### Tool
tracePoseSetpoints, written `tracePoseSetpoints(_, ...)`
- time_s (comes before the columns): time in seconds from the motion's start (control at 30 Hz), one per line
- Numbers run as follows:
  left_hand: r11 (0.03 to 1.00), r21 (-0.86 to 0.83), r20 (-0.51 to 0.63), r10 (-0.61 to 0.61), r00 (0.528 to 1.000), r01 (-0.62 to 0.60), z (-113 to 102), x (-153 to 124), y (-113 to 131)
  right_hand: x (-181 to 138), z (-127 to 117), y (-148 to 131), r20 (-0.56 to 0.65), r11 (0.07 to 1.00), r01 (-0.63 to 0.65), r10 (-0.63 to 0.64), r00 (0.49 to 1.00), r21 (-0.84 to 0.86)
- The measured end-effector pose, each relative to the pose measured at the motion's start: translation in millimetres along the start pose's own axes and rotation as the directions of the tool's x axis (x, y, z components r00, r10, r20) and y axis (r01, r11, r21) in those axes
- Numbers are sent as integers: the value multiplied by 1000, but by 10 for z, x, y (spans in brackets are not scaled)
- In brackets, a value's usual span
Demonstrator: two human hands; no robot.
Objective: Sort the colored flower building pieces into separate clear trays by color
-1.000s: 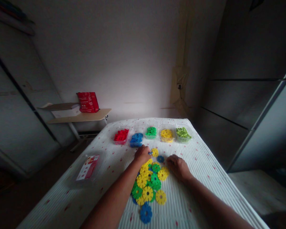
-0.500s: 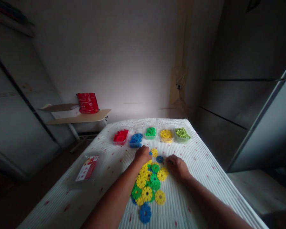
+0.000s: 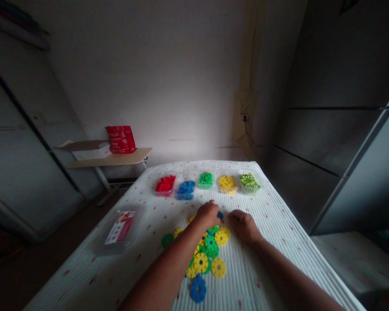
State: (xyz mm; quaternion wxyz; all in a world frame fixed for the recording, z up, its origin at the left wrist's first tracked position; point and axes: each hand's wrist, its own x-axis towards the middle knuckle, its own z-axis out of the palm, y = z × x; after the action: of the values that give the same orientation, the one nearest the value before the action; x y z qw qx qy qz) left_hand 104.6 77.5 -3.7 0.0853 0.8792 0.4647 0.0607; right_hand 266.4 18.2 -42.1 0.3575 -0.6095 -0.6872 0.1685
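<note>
My left hand [image 3: 208, 214] reaches over the far end of a loose pile of flower-shaped plastic discs. Its fingers are closed at a blue flower-shaped disc [image 3: 220, 215], partly hidden by the hand. To the right, my right hand [image 3: 244, 225] rests by the table surface with curled fingers; what they hold, if anything, is hidden. Between my forearms lie yellow discs [image 3: 200, 262], green discs [image 3: 211, 242] and, nearest me, a blue disc [image 3: 198, 288]. Left of my left forearm, a green disc [image 3: 167, 240] shows. The forearm covers part of the pile.
Along the far side stand clear tubs of red pieces [image 3: 166, 184], blue pieces [image 3: 186, 189], green pieces [image 3: 206, 179], yellow pieces [image 3: 227, 184] and light green pieces [image 3: 249, 182]. A labelled clear plastic container [image 3: 120, 227] lies left. A side table [image 3: 116, 160] holds a red bag [image 3: 121, 140].
My left hand has shifted right and slightly nearer, to the blue disc. The yellow disc beside it no longer shows. A green disc shows left of the forearm. My right hand has hardly moved.
</note>
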Motion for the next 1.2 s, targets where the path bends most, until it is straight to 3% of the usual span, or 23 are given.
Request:
tracePoseSetpoints(0.2, 1000, 16, 14, -11, 1000, 10, -185, -74, -94, 3, -27, 27, 6, 991, -51, 51, 999, 127)
tracePoseSetpoints(0.3, 991, 49, -99, -116, 988, 121, -434, 20, -332, 1, -32, 0, 8, 990, -60, 59, 998, 127)
tracePoseSetpoints(0.4, 955, 41, -266, -272, 925, 293, -690, 164, -619, -1, -38, -32, 12, 991, -64, 63, 998, 119)
tracePoseSetpoints(0.5, 928, 7, -315, -352, 881, 373, -805, 221, -812, -3, -43, -38, 11, 991, -62, 61, 998, 118)
tracePoseSetpoints(0.63, 933, -9, -296, -347, 890, 360, -685, 63, -856, 1, -41, -9, 14, 991, -53, 52, 999, 120)
tracePoseSetpoints(0.8, 943, -56, -195, -334, 922, 329, -402, -397, -860, -5, -41, -22, 30, 993, -46, 43, 999, 109)
tracePoseSetpoints(0.97, 943, -13, -103, -332, 938, 333, -178, -889, -1128, 17, -33, -67, 63, 998, -3, 7, 998, -64)
tracePoseSetpoints(1.2, 949, -164, -323, -311, 894, 271, 109, -1138, -1394, 350, 146, -249, 131, 955, -27, 68, 989, -295)
